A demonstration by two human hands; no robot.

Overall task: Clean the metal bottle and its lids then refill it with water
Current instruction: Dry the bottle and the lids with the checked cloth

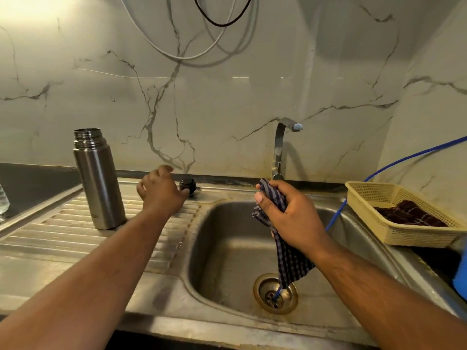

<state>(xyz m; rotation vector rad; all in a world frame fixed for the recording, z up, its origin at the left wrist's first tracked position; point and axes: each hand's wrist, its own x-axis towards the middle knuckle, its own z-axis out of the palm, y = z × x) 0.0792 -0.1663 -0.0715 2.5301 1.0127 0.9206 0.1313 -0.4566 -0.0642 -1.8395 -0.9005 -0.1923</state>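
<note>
Bottle: upright, uncapped, on ribbed surface left of sink. Contents not visible from here. Lid: dark, on far rim, between bottle and tap.

Left hand: fingers loose, holding nothing, just beside lid; contact unclear through motion blur. Right hand: gripping checked cloth over sink, tail hanging toward drain.

Step judged: fetching lid for wiping. Pinch lid by its sides, lift clear of rim, carry over sink to cloth. Keep forearm wide of bottle: tall, probably easy to tip.

Basket, right: one dark cloth inside. Sink: blue tube running down into drain.
</note>
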